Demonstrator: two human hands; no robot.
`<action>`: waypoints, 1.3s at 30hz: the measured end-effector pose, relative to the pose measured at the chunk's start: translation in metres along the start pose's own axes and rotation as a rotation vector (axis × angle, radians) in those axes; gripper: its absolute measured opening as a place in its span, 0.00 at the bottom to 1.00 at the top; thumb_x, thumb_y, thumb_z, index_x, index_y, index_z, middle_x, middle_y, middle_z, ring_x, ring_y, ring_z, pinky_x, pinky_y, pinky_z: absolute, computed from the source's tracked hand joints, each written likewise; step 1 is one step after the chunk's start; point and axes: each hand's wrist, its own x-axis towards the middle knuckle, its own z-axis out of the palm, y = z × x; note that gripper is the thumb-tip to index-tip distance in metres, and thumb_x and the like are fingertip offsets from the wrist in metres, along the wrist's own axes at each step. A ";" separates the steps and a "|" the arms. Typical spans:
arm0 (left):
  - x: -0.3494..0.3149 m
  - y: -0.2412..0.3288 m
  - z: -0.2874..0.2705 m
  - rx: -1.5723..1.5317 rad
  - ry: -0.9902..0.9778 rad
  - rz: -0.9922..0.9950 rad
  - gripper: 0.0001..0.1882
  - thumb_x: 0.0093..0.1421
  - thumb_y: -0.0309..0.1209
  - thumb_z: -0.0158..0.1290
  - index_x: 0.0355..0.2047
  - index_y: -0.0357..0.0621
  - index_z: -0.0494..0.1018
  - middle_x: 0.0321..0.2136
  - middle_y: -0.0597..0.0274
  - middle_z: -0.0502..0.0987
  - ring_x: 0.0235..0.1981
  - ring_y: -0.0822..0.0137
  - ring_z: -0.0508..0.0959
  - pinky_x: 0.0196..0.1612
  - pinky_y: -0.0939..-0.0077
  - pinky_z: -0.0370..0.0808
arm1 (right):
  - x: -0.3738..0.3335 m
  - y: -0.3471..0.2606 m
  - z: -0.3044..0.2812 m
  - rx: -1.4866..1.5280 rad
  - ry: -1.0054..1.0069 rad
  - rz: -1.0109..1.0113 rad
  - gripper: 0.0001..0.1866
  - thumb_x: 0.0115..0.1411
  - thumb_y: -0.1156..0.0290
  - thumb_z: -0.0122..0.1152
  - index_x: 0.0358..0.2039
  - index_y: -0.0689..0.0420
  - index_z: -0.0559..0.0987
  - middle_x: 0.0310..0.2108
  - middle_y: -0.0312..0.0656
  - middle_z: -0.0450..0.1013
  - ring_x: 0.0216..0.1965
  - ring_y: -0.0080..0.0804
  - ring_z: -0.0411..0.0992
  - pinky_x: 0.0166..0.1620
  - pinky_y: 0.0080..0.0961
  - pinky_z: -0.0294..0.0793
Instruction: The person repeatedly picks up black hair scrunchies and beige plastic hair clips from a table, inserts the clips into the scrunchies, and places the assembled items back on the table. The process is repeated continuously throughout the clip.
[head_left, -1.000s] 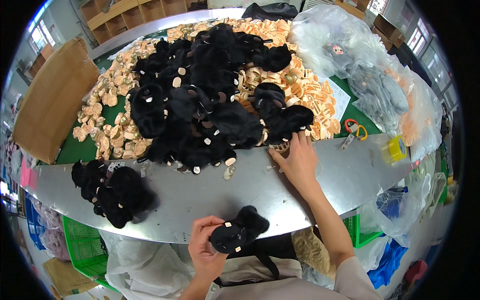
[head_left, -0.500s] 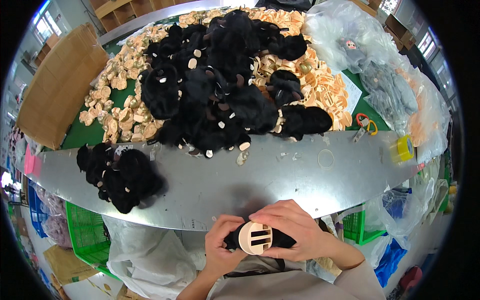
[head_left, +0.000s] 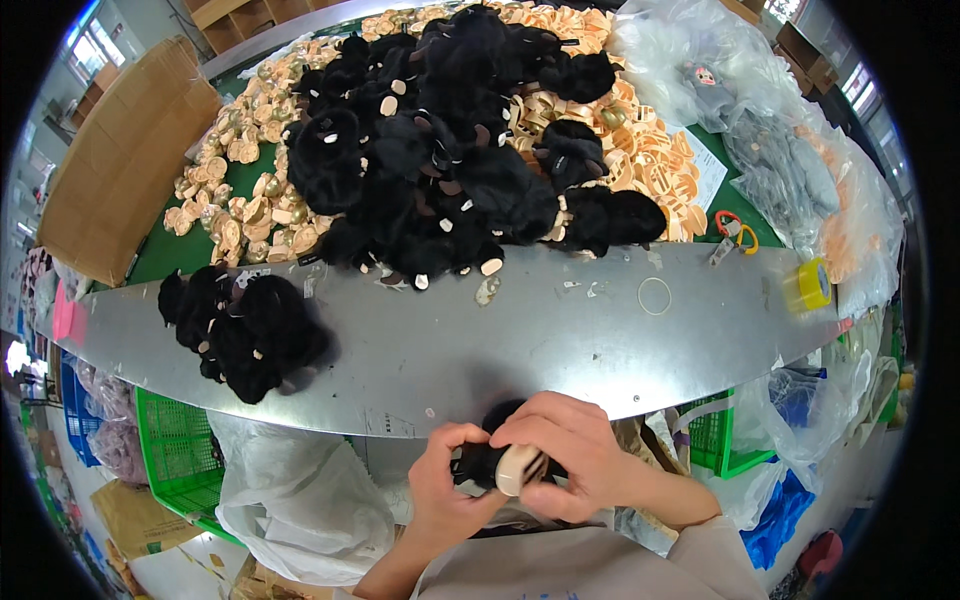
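At the table's near edge, my left hand [head_left: 447,487] is closed on one side of a black plush piece [head_left: 480,462]. A rounded beige plastic part [head_left: 514,470] with slots is set against the plush, its smooth side tilted toward me. My right hand [head_left: 575,455] wraps the other side, its fingers over the top of the plush and its thumb low beside the plastic part. Part of the plush is hidden behind my fingers. Both hands hold the piece just in front of the metal table edge [head_left: 400,400].
A heap of black plush pieces [head_left: 400,180] lies beyond, among beige plastic parts [head_left: 650,150]. A smaller black plush group [head_left: 262,335] sits at left. Scissors [head_left: 735,232] and yellow tape [head_left: 813,284] lie at right. A cardboard sheet [head_left: 130,160] stands far left; green crates [head_left: 180,460] are below.
The beige plastic part has turned: its slotted face looked toward me, and now its smooth side shows more. More black plush now shows above it. My hands stay near the same spot.
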 end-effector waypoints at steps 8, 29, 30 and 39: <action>-0.008 0.002 0.002 0.019 0.100 0.054 0.32 0.40 0.28 0.71 0.44 0.41 0.65 0.36 0.60 0.73 0.32 0.69 0.75 0.38 0.76 0.74 | 0.020 0.006 0.026 0.029 0.182 -0.058 0.19 0.62 0.69 0.45 0.13 0.58 0.67 0.13 0.38 0.59 0.11 0.31 0.55 0.15 0.27 0.53; 0.003 -0.022 -0.005 -0.497 0.169 -0.114 0.08 0.62 0.28 0.57 0.31 0.36 0.71 0.33 0.63 0.73 0.30 0.76 0.66 0.35 0.83 0.63 | -0.015 0.026 0.041 -0.215 0.307 0.085 0.20 0.44 0.69 0.74 0.16 0.56 0.66 0.18 0.38 0.58 0.17 0.33 0.57 0.20 0.26 0.55; 0.003 -0.023 -0.004 -0.355 0.191 -0.042 0.08 0.61 0.28 0.57 0.30 0.35 0.71 0.32 0.62 0.73 0.30 0.75 0.66 0.36 0.82 0.64 | -0.013 0.027 0.042 -0.264 0.314 0.009 0.20 0.43 0.70 0.73 0.16 0.55 0.66 0.18 0.38 0.57 0.17 0.35 0.57 0.21 0.27 0.56; -0.004 0.022 0.019 0.188 -0.125 0.697 0.06 0.48 0.25 0.58 0.19 0.44 0.71 0.20 0.62 0.73 0.20 0.61 0.72 0.24 0.71 0.70 | 0.010 0.070 0.049 -0.427 0.298 0.167 0.12 0.45 0.75 0.64 0.23 0.57 0.67 0.23 0.45 0.62 0.24 0.45 0.63 0.26 0.37 0.62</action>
